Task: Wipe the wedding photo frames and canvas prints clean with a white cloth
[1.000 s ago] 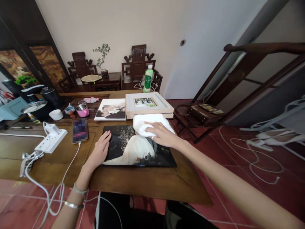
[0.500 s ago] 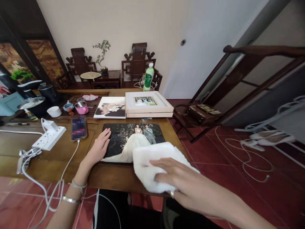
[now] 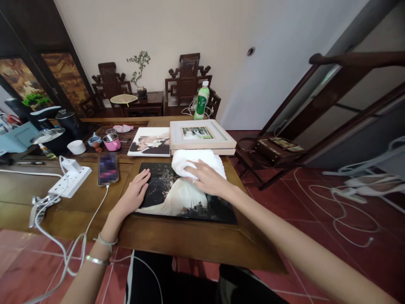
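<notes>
A dark glossy photo panel (image 3: 186, 198) with a pale wedding dress printed on it lies flat on the wooden table (image 3: 152, 236). On its left edge rests my left hand (image 3: 136, 192), fingers stretched out and nothing held. My right hand (image 3: 202, 175) grips a white fluffy cloth (image 3: 202, 157) and presses it on the panel's upper part, covering the printed couple. Behind the cloth are stacked pale picture frames (image 3: 202, 137), with a white-edged photo board (image 3: 150, 141) to their left.
A phone (image 3: 108, 169) on a cable and a white power strip (image 3: 71, 183) lie at the left, with a pink cup (image 3: 112, 142) beyond. A green bottle (image 3: 201, 101) stands behind the frames. Loose cables hang over the table's front edge.
My right hand has moved the cloth from the panel's lower right up to its top edge, uncovering the lower right corner. My left hand remains on the left edge. The view has shifted slightly.
</notes>
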{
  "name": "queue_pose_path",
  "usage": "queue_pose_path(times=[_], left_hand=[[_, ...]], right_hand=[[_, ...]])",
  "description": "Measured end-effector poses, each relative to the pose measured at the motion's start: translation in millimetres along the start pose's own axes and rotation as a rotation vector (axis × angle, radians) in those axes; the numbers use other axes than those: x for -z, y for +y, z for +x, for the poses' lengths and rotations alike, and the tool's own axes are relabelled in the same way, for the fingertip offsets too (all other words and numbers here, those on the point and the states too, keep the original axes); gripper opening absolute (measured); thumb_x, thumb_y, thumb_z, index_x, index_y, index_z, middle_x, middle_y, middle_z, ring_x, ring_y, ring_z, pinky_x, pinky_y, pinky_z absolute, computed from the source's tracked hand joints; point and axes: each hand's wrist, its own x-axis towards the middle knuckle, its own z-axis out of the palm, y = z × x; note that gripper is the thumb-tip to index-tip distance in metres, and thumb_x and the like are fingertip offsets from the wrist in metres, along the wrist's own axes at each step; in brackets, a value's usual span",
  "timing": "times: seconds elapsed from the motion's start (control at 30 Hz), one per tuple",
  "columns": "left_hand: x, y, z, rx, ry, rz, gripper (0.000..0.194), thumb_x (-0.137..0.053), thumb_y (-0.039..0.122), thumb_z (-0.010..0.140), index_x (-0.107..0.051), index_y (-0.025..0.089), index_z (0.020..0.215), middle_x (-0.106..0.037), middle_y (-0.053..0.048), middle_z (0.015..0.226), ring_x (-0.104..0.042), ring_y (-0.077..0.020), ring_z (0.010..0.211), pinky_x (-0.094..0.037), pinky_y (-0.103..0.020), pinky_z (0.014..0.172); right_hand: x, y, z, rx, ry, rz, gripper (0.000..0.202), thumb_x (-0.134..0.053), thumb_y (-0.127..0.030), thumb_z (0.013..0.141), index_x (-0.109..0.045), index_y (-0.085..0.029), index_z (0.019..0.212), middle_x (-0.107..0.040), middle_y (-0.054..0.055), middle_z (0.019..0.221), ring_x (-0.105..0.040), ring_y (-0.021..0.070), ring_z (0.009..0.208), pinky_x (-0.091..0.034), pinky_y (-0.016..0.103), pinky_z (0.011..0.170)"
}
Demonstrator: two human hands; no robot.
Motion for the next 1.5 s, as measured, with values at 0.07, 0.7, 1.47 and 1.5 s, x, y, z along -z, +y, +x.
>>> queue_pose_path(times=[0.07,0.7,1.47,1.5], left_hand=[[-0.6,1,0,0.011,0.008,0.006,0.044,-0.032,0.029,0.096,-0.047,0.019,0.136,-0.039,-0.010,0.149,-0.030,-0.0230,0.140,-0.024,-0.052,0.114],[0.8,7,-4,0.081,-0.049,-0.004,0.046,-0.029,0.033,0.097,-0.039,0.023,0.141,-0.030,-0.008,0.153,-0.024,-0.0239,0.142,-0.019,-0.056,0.113],[2.0,9,-5,0.090,-0.059,-0.017,0.045,-0.027,0.031,0.097,-0.038,0.024,0.141,-0.030,-0.007,0.153,-0.023,-0.0251,0.143,-0.018,-0.059,0.113],[2.3,10,-5,0.092,-0.066,-0.013,0.046,-0.027,0.030,0.097,-0.038,0.024,0.141,-0.030,-0.008,0.153,-0.023,-0.0250,0.143,-0.018,-0.059,0.113]], right_hand=[[2,-14,-11,0.002,-0.009,0.012,0.039,-0.043,-0.009,0.083,-0.057,-0.016,0.118,-0.056,0.016,0.132,-0.039,0.0307,0.132,-0.027,0.058,0.106],[4,-35,-13,0.062,-0.070,0.138,0.034,-0.046,-0.014,0.083,-0.061,-0.017,0.114,-0.052,0.016,0.136,-0.028,0.0294,0.138,-0.021,0.059,0.110],[16,-93,-41,0.114,-0.224,0.296,0.040,-0.048,-0.015,0.080,-0.060,-0.024,0.117,-0.057,0.011,0.129,-0.039,0.0283,0.132,-0.026,0.054,0.110],[13,-83,-30,0.106,-0.195,0.268,0.038,-0.046,-0.017,0.084,-0.059,-0.021,0.119,-0.056,0.013,0.130,-0.039,0.0286,0.132,-0.025,0.054,0.110]])
